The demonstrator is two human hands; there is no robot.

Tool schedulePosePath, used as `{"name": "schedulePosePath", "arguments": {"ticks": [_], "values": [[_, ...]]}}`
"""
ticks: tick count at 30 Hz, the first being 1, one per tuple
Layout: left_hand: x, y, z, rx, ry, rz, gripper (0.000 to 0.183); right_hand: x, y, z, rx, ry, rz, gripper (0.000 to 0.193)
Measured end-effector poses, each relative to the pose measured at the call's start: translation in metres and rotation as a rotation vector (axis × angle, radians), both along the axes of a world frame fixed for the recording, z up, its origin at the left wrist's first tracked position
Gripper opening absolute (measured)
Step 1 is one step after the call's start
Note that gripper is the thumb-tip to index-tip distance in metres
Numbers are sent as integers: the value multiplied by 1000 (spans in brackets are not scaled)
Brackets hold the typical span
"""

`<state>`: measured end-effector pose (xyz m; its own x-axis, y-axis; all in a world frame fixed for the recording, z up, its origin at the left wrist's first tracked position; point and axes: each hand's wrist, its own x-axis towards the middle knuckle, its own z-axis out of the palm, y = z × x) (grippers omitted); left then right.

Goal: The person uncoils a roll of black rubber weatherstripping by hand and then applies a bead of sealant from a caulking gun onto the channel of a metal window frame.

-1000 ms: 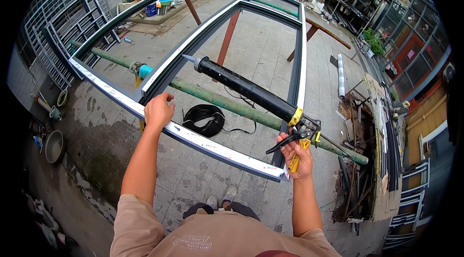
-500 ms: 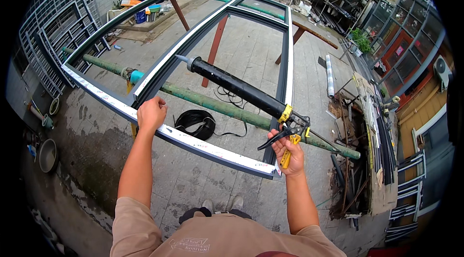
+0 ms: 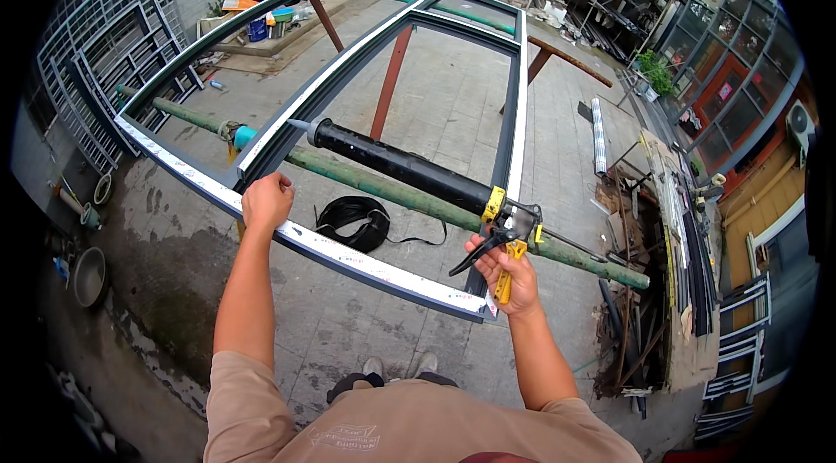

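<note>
A caulking gun point(image 3: 405, 168) with a long black barrel and pale nozzle is in my right hand point(image 3: 514, 283). My fingers wrap its yellow handle next to the black trigger. The barrel slants up to the left over the window frame point(image 3: 374, 270), and its nozzle tip appears over the dark middle bar. My left hand point(image 3: 267, 202) is closed at the frame's near rail, by the end of that middle bar; what its curled fingers hold, if anything, is hidden. White printed film covers much of the dark frame.
Green pipes point(image 3: 383, 189) and reddish-brown legs point(image 3: 392, 84) support the frame. A coil of black strip point(image 3: 353, 225) lies on the paving beneath. Scrap and long profiles point(image 3: 679, 236) lie at right; metal grilles point(image 3: 113, 62) lean on the left wall.
My right hand has shifted the caulking gun left and slightly nearer, bringing the nozzle over the middle bar. My left hand has moved only slightly left.
</note>
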<state>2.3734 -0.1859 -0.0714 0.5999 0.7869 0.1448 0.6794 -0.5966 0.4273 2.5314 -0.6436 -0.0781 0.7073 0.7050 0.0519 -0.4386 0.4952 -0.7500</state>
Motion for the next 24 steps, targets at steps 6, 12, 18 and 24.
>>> {"name": "schedulePosePath", "arguments": {"ticks": [6, 12, 18, 24], "values": [[3, -2, 0, 8, 24, 10, 25, 3, -3, -3, -9, 18, 14, 55], [0, -4, 4, -14, 11, 33, 24, 2, -1, -5, -4, 38, 15, 55], [3, 1, -1, 4, 27, 20, 24, 5, -3, -6, 0, 36, 26, 61], [0, 2, -4, -3, 19, 28, 25, 3, -1, -4, 4, 46, 31, 63]]}}
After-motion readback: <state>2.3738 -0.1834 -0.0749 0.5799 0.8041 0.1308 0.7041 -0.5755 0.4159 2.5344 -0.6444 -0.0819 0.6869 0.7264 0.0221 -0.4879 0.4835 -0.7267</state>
